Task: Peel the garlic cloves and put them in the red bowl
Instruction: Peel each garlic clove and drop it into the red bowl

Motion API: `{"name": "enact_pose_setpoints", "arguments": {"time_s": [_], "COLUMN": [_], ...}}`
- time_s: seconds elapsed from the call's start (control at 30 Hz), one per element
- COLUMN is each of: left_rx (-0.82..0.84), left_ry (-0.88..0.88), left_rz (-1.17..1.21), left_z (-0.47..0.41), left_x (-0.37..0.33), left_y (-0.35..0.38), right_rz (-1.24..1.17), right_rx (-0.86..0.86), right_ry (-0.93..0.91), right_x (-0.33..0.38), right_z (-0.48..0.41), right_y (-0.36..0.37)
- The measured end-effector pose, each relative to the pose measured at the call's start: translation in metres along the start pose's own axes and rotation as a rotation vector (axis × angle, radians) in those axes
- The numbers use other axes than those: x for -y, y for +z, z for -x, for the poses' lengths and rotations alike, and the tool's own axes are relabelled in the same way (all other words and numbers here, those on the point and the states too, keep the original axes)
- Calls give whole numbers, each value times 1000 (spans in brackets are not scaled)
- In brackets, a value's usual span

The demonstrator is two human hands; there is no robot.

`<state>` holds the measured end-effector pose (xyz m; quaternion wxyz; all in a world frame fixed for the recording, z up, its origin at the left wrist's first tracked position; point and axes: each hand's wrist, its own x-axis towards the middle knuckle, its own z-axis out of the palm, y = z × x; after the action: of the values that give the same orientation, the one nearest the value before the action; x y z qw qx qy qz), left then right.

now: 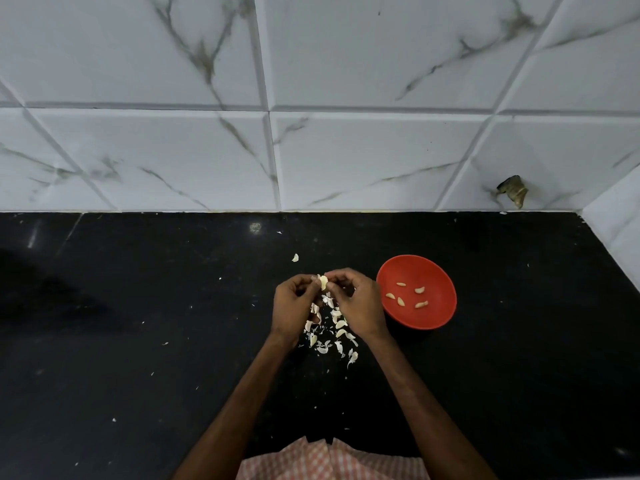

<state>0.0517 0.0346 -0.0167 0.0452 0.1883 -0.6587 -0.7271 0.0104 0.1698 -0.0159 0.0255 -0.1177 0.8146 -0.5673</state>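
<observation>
A pale garlic clove (323,282) is pinched between the fingertips of both hands above the black counter. My left hand (294,304) grips it from the left, and my right hand (356,301) holds it from the right. Under and between the hands lies a heap of cloves and papery skins (332,332). The red bowl (434,318) sits just right of my right hand, with several peeled cloves (408,295) inside.
The black counter (138,341) runs back to a white marble-tiled wall (311,150). One loose piece of skin (295,258) lies beyond the hands. A dark damaged spot (514,190) marks the wall at the right. Small skin flecks dot the counter.
</observation>
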Motion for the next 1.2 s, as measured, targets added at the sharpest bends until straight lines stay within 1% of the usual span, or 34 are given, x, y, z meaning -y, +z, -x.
{"name": "enact_pose_setpoints", "arguments": {"time_s": [0.13, 0.2, 0.3, 0.37, 0.43, 0.5, 0.6, 0.67, 0.7, 0.77, 0.8, 0.87, 0.93, 1.07, 1.2], "left_rx": [39, 44, 28, -12, -54, -41, 59, 84, 60, -6, -23, -12, 16, -12, -58], "left_ry": [29, 19, 9, 9, 73, 165, 250, 258, 255, 240, 224, 177, 164, 214, 199], "left_rz": [-9, -5, 6, 2, -102, -290, -564, -641, -654, -613, -534, -332, -193, -86, -4], "left_z": [2, 1, -1, -2, -6, -9, -13, -13, -12, -10, -10, -9, -8, -3, -3], "left_x": [-1, 0, 4, 6, 9, 12, 19, 21, 19, 16, 14, 12, 7, 1, -1], "left_y": [2, 2, 0, -3, -5, -7, -7, -5, -4, -4, -4, -5, -5, 1, 3], "right_rz": [67, 49, -111, -245, -366, -433, -444, -425, -412, -382, -356, -291, -251, -183, -129], "right_rx": [-69, -84, -70, -85, -81, -60, -35, -34, -37, -47, -54, -72, -87, -86, -71], "right_ry": [-85, -81, 18, 89, 151, 188, 167, 141, 134, 119, 103, 63, 45, 28, 5], "right_x": [1, 0, -3, -6, -6, -3, 0, 1, 1, -1, -2, -2, -2, -3, -2], "right_z": [0, 0, 0, -1, -1, -1, 0, 1, 1, 0, 1, 1, 2, 4, 6], "right_y": [0, 0, 2, 2, 1, -1, -1, -2, -2, -3, -3, -3, -3, 0, 1]}}
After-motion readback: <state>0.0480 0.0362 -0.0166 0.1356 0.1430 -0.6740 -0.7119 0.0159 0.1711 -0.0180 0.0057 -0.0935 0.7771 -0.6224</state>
